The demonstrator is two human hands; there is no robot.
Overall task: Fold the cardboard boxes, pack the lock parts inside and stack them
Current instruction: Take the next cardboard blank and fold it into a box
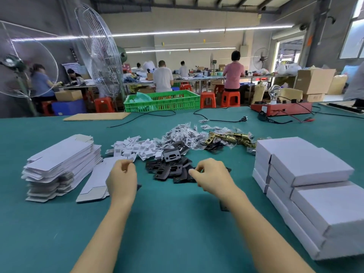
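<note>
My left hand (122, 178) hovers over a single flat white box blank (92, 180), its fingers curled; a dark piece peeks out under the palm, and I cannot tell if the hand holds it. My right hand (212, 176) pinches a black lock plate at the edge of the pile of black plates (171, 166). Another black plate (224, 206) lies under my right wrist. A stack of flat blanks (59, 160) stands at the left and packed white boxes (307, 184) are stacked at the right. White plastic inserts (134, 147), bagged screws (183, 134) and brass latches (228, 137) lie behind.
On the green table's far side are a cardboard sheet (96, 116), a green crate (163, 101), a loose black cable with a plug (216, 118) and a red tester with a bulb (281, 108). Fans stand at the left. People work at benches behind.
</note>
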